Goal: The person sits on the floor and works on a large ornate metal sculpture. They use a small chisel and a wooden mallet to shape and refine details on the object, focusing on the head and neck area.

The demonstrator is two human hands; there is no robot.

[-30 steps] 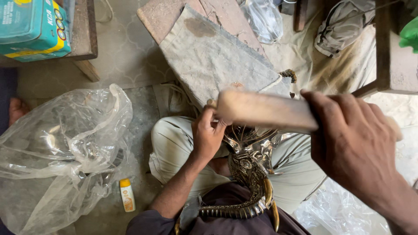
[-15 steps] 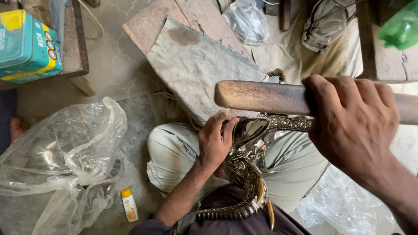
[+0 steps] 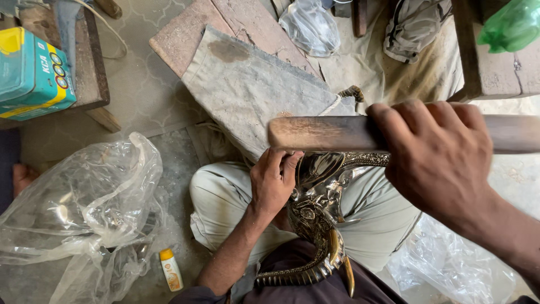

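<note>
Brass elephant-head casting (image 3: 318, 217): rests on the seated person's lap, steadied at its upper edge by the left hand (image 3: 273, 183), grip closed on it. Wooden handle (image 3: 349, 134) (its head out of view): directly above the casting, right hand (image 3: 439, 155) wrapped firmly round it, apparently mid-hammering; the next blow calls for a steady casting.

Soft even daylight, faint shadows, glints on brass figure (image 3: 315, 214), near right hand (image 3: 439, 157) slightly blurred

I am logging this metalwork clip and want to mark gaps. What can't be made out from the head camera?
- Far end of the brown wooden stick: cut off by the right frame edge, partly wrapped by the right hand.
- Top of the ornate brass elephant-head casting: hidden behind the stick and the left hand.
- Contents of the crumpled clear plastic bag: blurred by folds and glare.
</note>
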